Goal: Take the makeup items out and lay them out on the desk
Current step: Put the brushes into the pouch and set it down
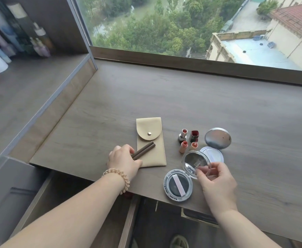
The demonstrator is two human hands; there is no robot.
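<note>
While the left hand [123, 158] grips two pencils [144, 150] over the pouch [151, 158], the lid [196, 163] pinched by the right hand [216, 178] should be eased open gently.

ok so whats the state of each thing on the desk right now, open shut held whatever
beige pouch: flat on the desk, flap snapped shut
two brown pencils: lying on the pouch, left hand gripping their near ends
near compact: open, right hand holding its lid
far compact: open, lid tipped back
four lipsticks: upright, uncapped
drawer: pulled open under the desk
</note>
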